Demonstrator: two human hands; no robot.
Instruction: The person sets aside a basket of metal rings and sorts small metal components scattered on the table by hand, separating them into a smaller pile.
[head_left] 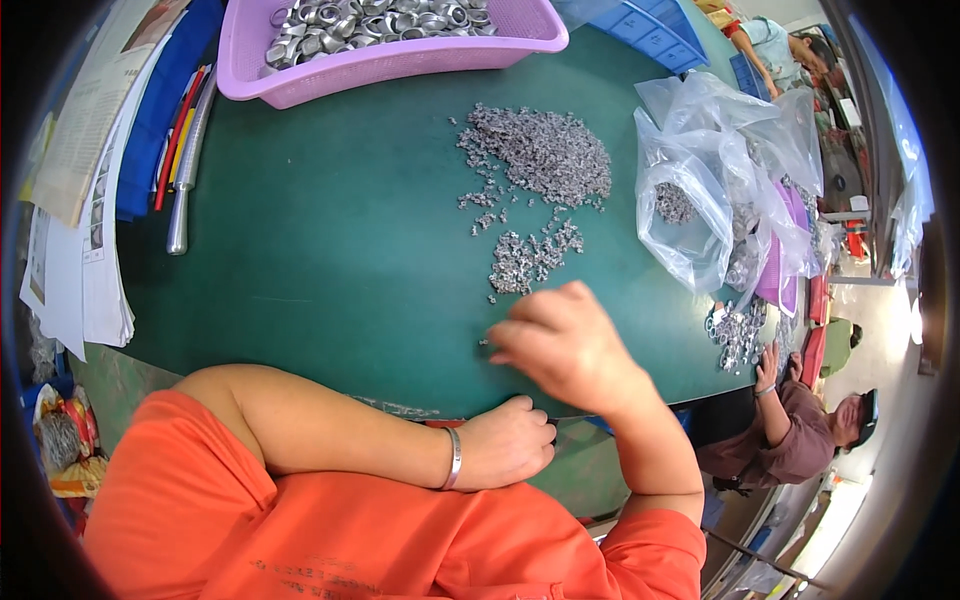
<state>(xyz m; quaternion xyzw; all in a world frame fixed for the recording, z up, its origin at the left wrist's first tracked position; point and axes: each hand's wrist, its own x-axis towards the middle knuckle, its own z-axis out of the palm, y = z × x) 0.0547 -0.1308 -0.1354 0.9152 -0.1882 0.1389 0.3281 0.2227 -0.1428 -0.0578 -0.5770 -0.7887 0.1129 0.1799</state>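
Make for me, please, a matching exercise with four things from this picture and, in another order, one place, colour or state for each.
Things
1. large basket
2. plastic bags
3. left hand
4. right hand

Descriptions
A. has a silver bracelet at its wrist
B. purple, with metal rings inside
C. fingertips close to a tiny grey part
D. clear, to the right of the grey pile

Pairs: 1-B, 2-D, 3-A, 4-C

Wkshop: metal pts [540, 155], co-wkrs [800, 430]
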